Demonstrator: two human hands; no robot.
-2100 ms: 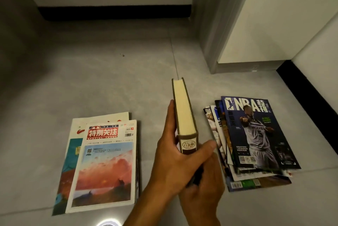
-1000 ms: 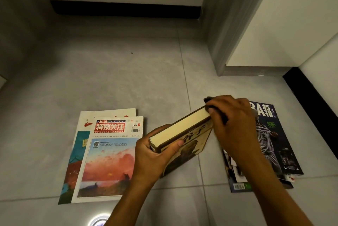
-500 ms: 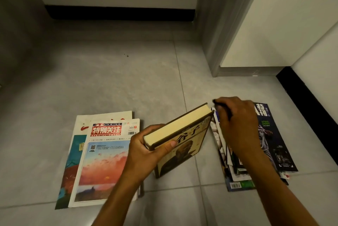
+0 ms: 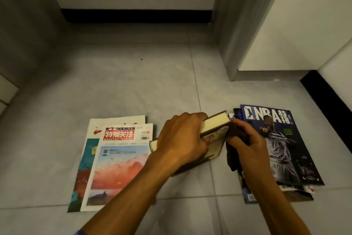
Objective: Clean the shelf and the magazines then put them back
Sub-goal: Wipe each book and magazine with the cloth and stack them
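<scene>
**Now the book's near cover is wiped**

Lately the book (image 4: 213, 130) has been tilted flatter and gripped over its page edge by the left hand (image 4: 182, 139), above the floor (image 4: 133, 82) between two magazine piles (image 4: 118, 158). A dark cloth (image 4: 235, 139) is pinched by the right hand (image 4: 247, 139) and has been drawn down to the cover's right edge, so wiping continues.

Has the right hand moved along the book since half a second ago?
Yes. The right hand slid down from the book's top corner, toward the person, against the NBA magazine.
</scene>
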